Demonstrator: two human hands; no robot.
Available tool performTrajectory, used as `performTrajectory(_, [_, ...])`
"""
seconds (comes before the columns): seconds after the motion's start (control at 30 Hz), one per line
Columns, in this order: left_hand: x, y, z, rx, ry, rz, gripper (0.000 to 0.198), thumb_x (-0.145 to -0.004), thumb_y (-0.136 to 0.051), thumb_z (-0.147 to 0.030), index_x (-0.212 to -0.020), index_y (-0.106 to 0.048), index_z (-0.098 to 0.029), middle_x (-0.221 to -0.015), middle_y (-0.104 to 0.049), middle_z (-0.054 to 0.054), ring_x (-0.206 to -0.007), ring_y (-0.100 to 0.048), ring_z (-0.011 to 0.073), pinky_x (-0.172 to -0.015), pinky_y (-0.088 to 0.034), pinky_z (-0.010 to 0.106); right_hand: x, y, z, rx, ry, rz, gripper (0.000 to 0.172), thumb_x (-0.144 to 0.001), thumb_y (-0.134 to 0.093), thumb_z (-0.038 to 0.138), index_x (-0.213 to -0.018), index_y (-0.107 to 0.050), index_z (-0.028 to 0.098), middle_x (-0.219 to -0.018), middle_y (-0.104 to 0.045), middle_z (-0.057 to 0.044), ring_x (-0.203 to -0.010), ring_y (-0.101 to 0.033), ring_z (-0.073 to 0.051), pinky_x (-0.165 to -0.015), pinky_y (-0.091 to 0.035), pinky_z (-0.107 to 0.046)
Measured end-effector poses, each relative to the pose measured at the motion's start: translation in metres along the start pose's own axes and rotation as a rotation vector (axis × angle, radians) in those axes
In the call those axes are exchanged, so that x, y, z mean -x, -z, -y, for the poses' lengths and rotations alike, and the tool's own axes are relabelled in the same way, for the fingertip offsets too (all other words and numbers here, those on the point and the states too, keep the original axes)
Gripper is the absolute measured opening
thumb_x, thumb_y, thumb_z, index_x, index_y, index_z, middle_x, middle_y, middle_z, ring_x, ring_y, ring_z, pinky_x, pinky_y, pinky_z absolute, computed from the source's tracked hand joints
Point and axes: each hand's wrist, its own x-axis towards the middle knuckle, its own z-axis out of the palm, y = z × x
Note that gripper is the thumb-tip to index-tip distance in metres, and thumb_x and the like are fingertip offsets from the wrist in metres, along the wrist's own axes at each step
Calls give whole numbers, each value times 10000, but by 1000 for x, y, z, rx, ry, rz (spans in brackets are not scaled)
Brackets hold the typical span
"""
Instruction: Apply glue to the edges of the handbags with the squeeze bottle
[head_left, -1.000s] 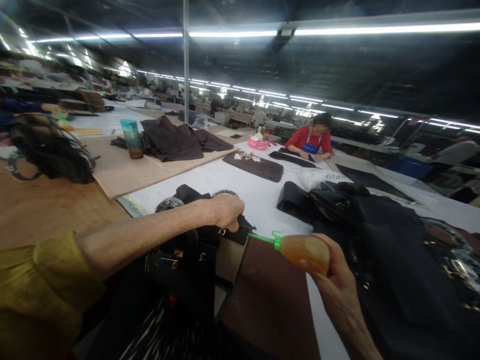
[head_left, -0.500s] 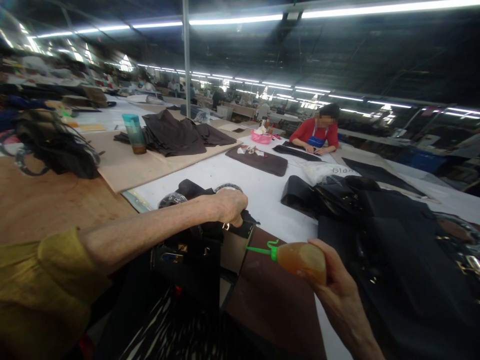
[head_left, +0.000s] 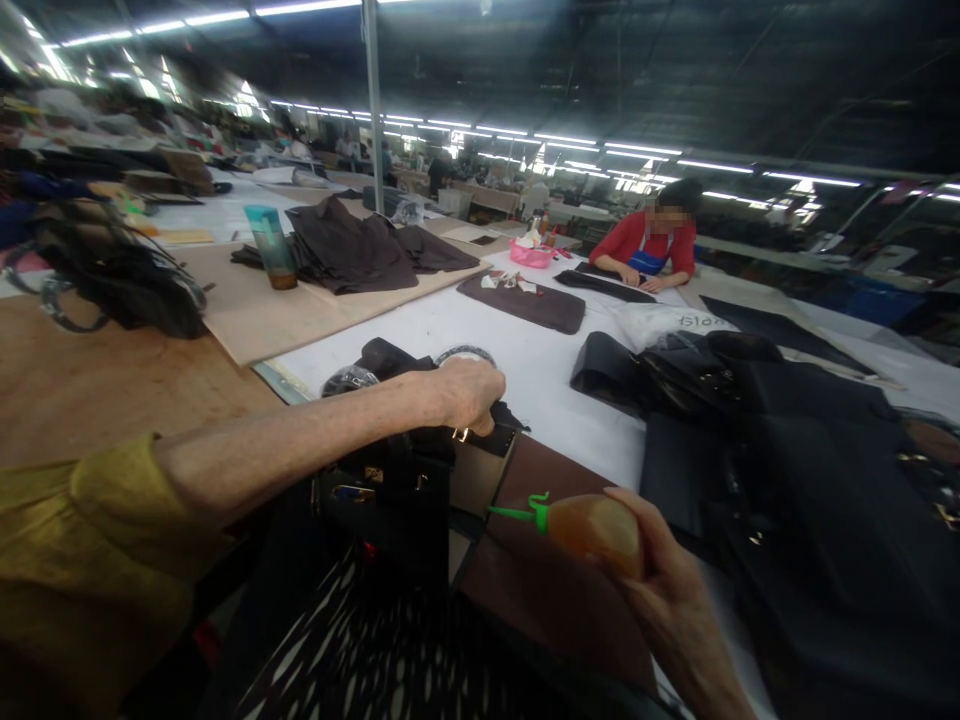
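Observation:
My right hand (head_left: 667, 575) is wrapped round a squeeze bottle (head_left: 592, 530) of amber liquid that looks like glue. Its thin green nozzle points left, with the tip at the seam edge between a brown panel (head_left: 559, 600) and a beige strip (head_left: 478, 475). The green cap tail curls up above the neck. My left hand (head_left: 474, 393) is closed on the far upper edge of a black handbag (head_left: 409, 520) with gold fittings; its fingertips are partly hidden. A gold buckle hangs just under that hand. Behind it shows a plastic-wrapped handle (head_left: 465, 353).
Black bags (head_left: 787, 470) are heaped at the right. A teal-lidded bottle (head_left: 270, 248) stands by dark folded fabric (head_left: 345, 245). A dark panel (head_left: 521, 303) with scraps, a pink basket (head_left: 531, 252) and a person in red (head_left: 630, 240) are across the white-covered table (head_left: 390, 330).
The nozzle tip has moved toward me along the panel's edge, the squeeze bottle with it. My left hand keeps its hold on the handbag. The whole view has shifted slightly.

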Motion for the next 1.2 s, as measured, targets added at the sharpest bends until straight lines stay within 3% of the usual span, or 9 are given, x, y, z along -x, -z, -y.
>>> performTrajectory(0.27, [7, -1, -5, -22, -7, -22, 292, -649, -595, -318, -854, -682, -128, -850, -671, 107, -740, -623, 220, -545, -419, 256, 9, -14, -7, -25, -21, -4, 483, -682, -685, 436, -1100, -543, 239, -1054, -612, -26, -897, -583, -244, -795, -463, -309])
performTrajectory(0.6, [16, -9, -10, -50, 2, -71, 266, -665, -592, -288, -866, -660, -127, -867, -662, 125, -773, -628, 251, -606, -450, 296, 20, -20, -2, -91, -164, 21, 511, -627, -703, 421, -1073, -557, 219, -1025, -623, -39, -918, -581, -275, -736, -487, -314])
performTrajectory(0.77, [32, 1, -13, -50, 30, -84, 238, -679, -572, -274, -857, -651, -137, -868, -659, 123, -772, -627, 253, -616, -453, 307, 18, -16, -6, -240, -220, 22, 502, -618, -719, 426, -1048, -567, 218, -1001, -618, -35, -921, -573, -267, -760, -483, -303])
performTrajectory(1.0, [51, 38, -21, -136, 20, -263, 207, -723, -574, -278, -861, -629, -134, -847, -651, 113, -785, -617, 250, -642, -452, 314, 17, -7, -11, -593, -350, -28, 517, -686, -690, 463, -1104, -519, 209, -947, -621, -58, -853, -581, -272, -650, -496, -315])
performTrajectory(1.1, [46, 37, -30, -191, -29, -386, 161, -736, -560, -237, -848, -615, -135, -806, -647, 111, -792, -618, 260, -654, -459, 328, 13, -3, -7, -585, -371, -51, 537, -704, -676, 476, -1133, -499, 206, -955, -624, -58, -873, -582, -281, -674, -495, -333])
performTrajectory(1.2, [35, 22, -40, -190, -31, -365, 168, -733, -568, -199, -875, -610, -120, -833, -652, 131, -829, -619, 279, -690, -474, 355, 6, -2, -4, -426, -308, -97, 525, -725, -658, 487, -1131, -495, 197, -925, -633, -40, -877, -581, -262, -754, -475, -331])
